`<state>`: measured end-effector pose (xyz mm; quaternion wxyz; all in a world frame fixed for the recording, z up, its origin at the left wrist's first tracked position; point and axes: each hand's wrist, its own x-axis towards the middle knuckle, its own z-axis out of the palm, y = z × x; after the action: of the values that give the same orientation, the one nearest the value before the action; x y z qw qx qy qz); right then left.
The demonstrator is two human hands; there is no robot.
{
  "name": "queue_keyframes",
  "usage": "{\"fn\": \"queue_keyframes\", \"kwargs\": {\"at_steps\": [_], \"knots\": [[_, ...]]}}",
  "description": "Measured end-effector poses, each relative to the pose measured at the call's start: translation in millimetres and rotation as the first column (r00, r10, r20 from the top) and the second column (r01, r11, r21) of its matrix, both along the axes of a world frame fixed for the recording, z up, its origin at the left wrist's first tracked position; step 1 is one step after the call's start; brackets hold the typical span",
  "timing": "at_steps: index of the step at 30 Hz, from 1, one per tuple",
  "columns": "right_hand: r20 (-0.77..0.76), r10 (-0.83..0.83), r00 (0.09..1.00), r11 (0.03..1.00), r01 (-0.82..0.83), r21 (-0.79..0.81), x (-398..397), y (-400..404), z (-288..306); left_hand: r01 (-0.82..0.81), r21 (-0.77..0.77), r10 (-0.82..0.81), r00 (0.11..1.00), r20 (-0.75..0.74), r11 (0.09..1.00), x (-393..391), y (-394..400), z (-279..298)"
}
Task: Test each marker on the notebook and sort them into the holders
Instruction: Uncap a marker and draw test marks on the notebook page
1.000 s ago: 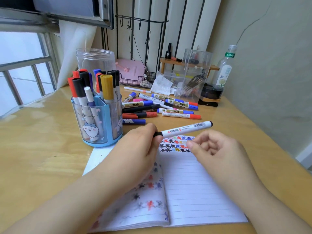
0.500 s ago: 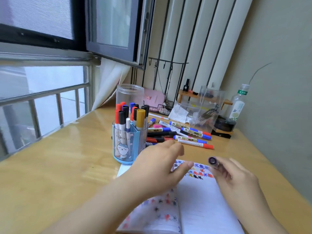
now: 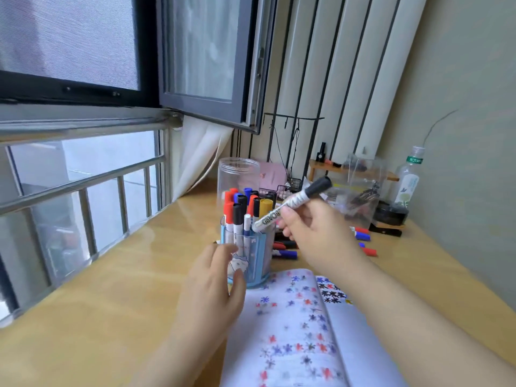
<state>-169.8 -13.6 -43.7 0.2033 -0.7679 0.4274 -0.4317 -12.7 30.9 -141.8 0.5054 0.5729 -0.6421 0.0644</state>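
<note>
My right hand (image 3: pixel 312 233) grips a white marker with a black cap (image 3: pixel 290 206), tilted, its lower end at the rim of the blue marker holder (image 3: pixel 258 254). The holder stands on the desk, packed with several capped markers in red, black, blue and yellow. My left hand (image 3: pixel 216 277) touches the holder's front with relaxed fingers. The open notebook (image 3: pixel 301 333), covered in small coloured star marks, lies in front of me. A clear empty jar (image 3: pixel 238 174) stands behind the holder. Loose markers (image 3: pixel 363 236) lie on the desk beyond my right hand.
A clear plastic box (image 3: pixel 363 191), a plastic bottle (image 3: pixel 409 182), a small wooden shelf (image 3: pixel 324 164) and a black round tin (image 3: pixel 391 215) crowd the desk's back right. A barred window (image 3: pixel 83 185) runs along the left. The wall is close on the right.
My right hand took the capped black marker and carried it up and left to the holder's rim. My left hand let go and moved onto the holder. The camera tilted up.
</note>
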Motion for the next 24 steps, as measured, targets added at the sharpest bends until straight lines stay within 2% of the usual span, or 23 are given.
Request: {"fn": "queue_keyframes", "kwargs": {"at_steps": [5,9,12,16,19,24], "knots": [[-0.307,-0.062,0.95,0.998,0.055,-0.03,28.5,-11.2,7.6,0.055,0.046,-0.056,0.998,0.013,0.997,3.1,-4.4,-6.6],[-0.462,-0.089,0.883,0.995,0.104,0.008,41.1,-14.7,5.3,0.074,0.083,-0.079,0.995,0.056,0.994,3.6,-4.9,-6.9],[-0.466,-0.154,0.871,0.986,0.167,-0.015,41.7,-14.7,0.8,0.101,0.102,-0.106,0.993,0.046,0.99,2.6,-3.7,-4.8],[-0.356,-0.217,0.909,0.976,0.201,-0.081,30.9,-6.0,-5.4,0.13,0.094,-0.132,0.991,0.025,0.987,2.3,-2.2,-4.6],[-0.3,-0.209,0.931,0.978,0.203,-0.052,14.6,-2.4,-12.9,0.17,0.105,-0.171,0.985,0.007,0.98,1.6,0.0,-6.3],[-0.329,-0.239,0.914,0.964,0.265,0.036,-34.8,-2.4,-33.2,0.221,0.132,-0.231,0.971,0.06,0.966,-7.1,4.7,-6.0]]}}
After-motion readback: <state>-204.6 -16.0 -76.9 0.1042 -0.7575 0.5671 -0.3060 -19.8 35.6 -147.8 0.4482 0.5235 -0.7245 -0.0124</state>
